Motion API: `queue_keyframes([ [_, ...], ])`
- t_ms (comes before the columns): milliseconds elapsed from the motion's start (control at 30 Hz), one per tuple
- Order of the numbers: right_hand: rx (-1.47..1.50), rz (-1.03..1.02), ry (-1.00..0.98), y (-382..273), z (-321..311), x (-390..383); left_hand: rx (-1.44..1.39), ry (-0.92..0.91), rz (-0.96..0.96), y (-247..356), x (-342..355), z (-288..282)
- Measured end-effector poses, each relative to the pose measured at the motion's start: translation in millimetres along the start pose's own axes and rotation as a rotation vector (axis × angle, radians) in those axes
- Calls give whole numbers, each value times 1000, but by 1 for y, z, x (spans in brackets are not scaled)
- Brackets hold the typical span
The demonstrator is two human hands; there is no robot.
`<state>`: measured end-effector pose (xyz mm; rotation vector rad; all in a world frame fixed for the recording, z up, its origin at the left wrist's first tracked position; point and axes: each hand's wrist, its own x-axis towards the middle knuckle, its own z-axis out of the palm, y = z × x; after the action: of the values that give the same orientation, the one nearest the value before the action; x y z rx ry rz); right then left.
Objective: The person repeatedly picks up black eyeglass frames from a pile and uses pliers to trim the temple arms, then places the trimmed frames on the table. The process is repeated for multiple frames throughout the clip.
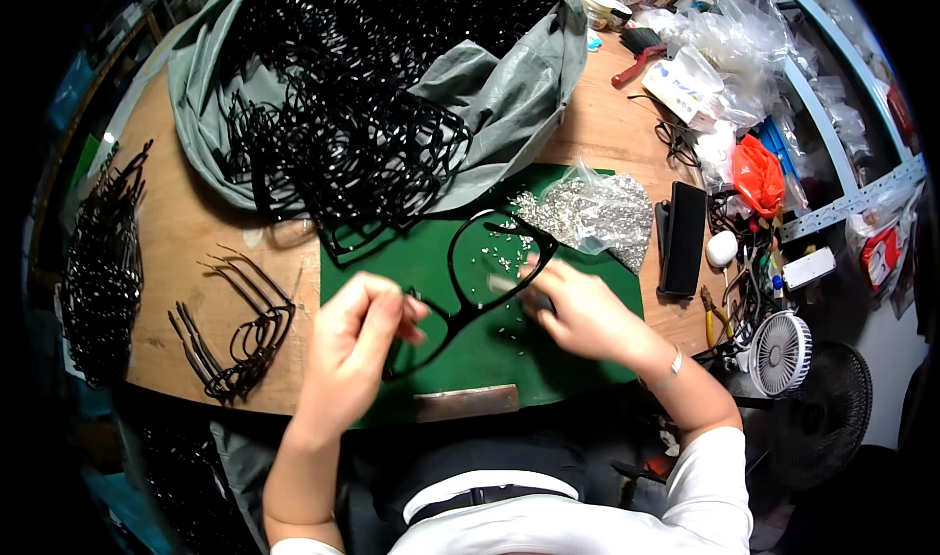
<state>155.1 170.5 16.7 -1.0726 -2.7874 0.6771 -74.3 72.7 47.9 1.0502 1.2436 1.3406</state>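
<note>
My left hand point(357, 349) is closed on one side of a black eyeglass frame point(470, 312), held tilted over a green mat point(382, 252). My right hand point(578, 315) has its fingers curled by the frame's other side, around a small pale piece that is blurred and hard to make out. Tiny silvery pieces point(504, 256) are scattered on the mat beside a clear bag full of them point(602, 217). A metal strip point(465, 401) lies at the mat's front edge.
A grey-green sack point(509, 105) of black frames fills the back. More frames point(245, 335) lie on the left wooden tabletop point(166, 242), with a dark pile point(103, 271) beyond. At right are a black case point(681, 240), pliers point(715, 318), a white fan point(780, 352) and plastic bags point(744, 56).
</note>
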Motion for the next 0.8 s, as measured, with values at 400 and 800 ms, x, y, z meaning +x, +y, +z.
queue_keyframes([
  [400,-83,-44,54,-12,18,-11,-68,268,-13,-31,-78,13],
  [800,-43,-21,49,-3,18,-1,-259,133,129,-34,-61,23],
])
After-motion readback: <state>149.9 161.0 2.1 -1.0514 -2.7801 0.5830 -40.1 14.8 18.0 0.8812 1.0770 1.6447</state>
